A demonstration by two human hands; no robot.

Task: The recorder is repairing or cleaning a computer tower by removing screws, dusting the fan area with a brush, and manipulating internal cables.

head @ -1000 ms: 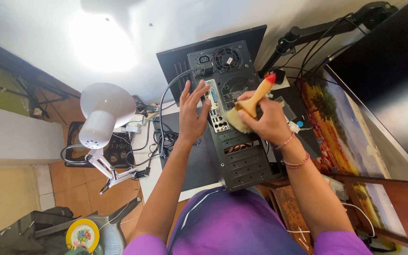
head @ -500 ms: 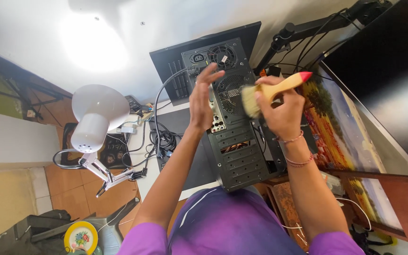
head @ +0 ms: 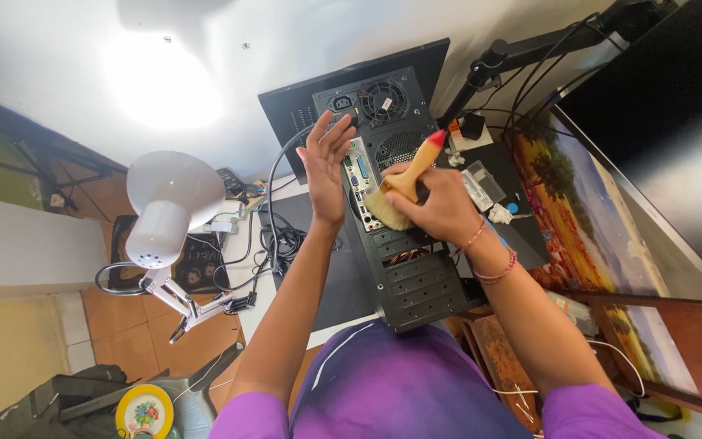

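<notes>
Right hand grips brush on black computer case — left hand open, steadying it.

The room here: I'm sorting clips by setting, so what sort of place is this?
Probably a home repair desk: an opened black computer case being brushed with a paintbrush, a white desk lamp, and loose cables.

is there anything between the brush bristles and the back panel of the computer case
Nothing visible does. The right hand holds the brush with its bristles lying right against the rear panel of the computer case, beside the port strip. The left hand rests flat on the case's left edge, clear of the bristles.
</notes>
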